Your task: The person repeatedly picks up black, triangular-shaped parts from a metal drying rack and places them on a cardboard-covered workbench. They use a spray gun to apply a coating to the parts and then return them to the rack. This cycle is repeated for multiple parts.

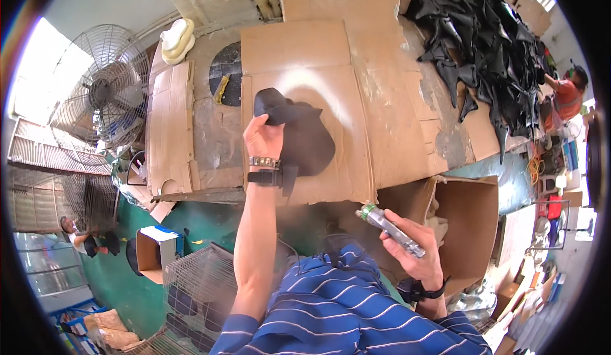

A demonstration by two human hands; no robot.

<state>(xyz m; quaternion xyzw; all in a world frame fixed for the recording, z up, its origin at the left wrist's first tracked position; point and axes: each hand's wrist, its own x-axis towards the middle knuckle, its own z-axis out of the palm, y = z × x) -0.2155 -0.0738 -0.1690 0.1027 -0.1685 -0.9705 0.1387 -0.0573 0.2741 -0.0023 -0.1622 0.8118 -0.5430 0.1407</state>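
Pinching black piece (310, 142) by upper end in tight left grip (264, 137), over cardboard-covered bench (394, 132). Clasping silver tube (386, 222) in wrapped right grip (422, 242), beside cardboard box (471, 240).

The left grip (264, 140) pinches a black piece (310, 140); the right grip (417, 243) holds a green-ringed tool (388, 226).

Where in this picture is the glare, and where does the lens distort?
Head view: a bright arc glares on the cardboard beyond the left hand; head view, far left: the opening is washed white; head view, edges: surroundings bend toward a dark rim.
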